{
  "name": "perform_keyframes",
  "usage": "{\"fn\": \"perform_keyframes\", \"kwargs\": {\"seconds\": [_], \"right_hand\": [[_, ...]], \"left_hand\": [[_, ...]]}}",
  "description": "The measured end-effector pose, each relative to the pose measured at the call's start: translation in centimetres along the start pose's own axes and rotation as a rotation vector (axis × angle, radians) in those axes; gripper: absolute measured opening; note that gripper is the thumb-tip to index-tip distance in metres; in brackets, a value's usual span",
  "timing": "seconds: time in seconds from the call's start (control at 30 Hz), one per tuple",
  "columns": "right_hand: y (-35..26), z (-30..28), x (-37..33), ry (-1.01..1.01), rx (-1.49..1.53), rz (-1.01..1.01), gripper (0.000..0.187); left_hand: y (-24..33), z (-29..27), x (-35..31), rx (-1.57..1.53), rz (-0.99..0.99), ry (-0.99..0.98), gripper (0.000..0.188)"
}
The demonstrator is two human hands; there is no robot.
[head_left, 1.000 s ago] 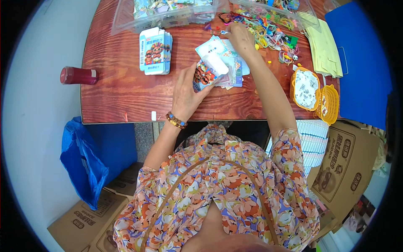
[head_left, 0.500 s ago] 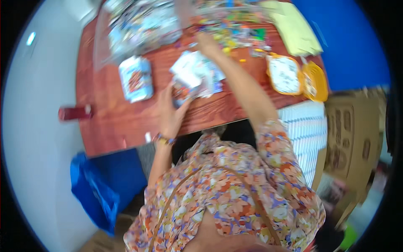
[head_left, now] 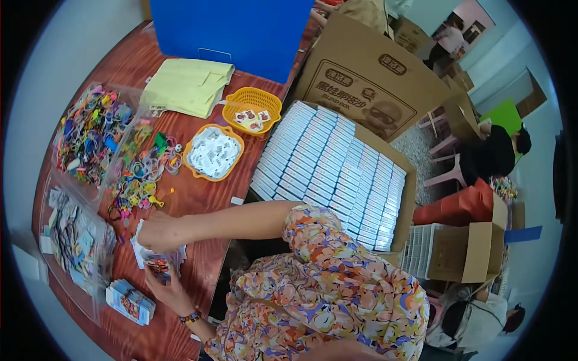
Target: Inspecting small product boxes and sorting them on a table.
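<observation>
My left hand (head_left: 170, 293), with a bracelet at its wrist, is closed around a small picture-printed box (head_left: 159, 268). Over the pale cards and packets (head_left: 137, 253) just beyond the box is my right hand (head_left: 158, 233), its fingers curled downward. What those fingers pinch, if anything, is hidden beneath the hand. A stack of flat blue-and-white boxes (head_left: 130, 302) lies left of my left hand. Loose colourful trinkets (head_left: 144, 174) spread across the table beyond my right hand.
Clear bins hold small packets (head_left: 78, 240) and colourful trinkets (head_left: 93, 138). One yellow basket (head_left: 188, 168) holds white slips; another (head_left: 265, 96) holds printed cards. A carton (head_left: 406, 210) packed with thin boxes stands right of the table. Yellow bags (head_left: 186, 87) lie at the back. Other people sit farther off.
The head view has swung to the right, bringing the packed carton into sight. My right hand has come back from the trinket pile to the cards beside my left hand, which still holds the box.
</observation>
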State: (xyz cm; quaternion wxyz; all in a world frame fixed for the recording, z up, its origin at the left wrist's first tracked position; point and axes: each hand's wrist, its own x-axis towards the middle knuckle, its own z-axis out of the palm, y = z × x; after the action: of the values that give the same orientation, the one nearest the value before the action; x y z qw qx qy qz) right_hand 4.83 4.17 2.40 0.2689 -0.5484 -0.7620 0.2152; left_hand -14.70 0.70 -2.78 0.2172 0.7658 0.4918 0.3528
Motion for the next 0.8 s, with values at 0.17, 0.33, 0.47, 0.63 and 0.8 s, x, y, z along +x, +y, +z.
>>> {"fn": "perform_keyframes", "kwargs": {"seconds": [0.17,0.33,0.47,0.63,0.8], "right_hand": [[0.5,1.4,-2.5,0.186,-0.122,-0.029,0.014],[-0.5,0.2,-4.6,0.187,0.115,-0.021,0.015],[0.4,0.8,-6.3,0.258,0.148,-0.143,0.016],[1.9,2.1,-7.2,0.291,0.072,-0.194,0.014],[0.9,-1.5,-9.6,0.304,0.068,-0.179,0.021]], "left_hand": [[2.0,1.4,0.2,-0.027,0.069,-0.106,0.060],[1.5,1.0,-0.1,-0.073,-0.006,-0.095,0.058],[1.1,1.7,-0.5,-0.129,-0.034,-0.139,0.059],[1.2,3.1,-0.9,-0.198,-0.060,-0.124,0.061],[2.4,3.0,-0.8,-0.150,0.072,-0.172,0.068]]}}
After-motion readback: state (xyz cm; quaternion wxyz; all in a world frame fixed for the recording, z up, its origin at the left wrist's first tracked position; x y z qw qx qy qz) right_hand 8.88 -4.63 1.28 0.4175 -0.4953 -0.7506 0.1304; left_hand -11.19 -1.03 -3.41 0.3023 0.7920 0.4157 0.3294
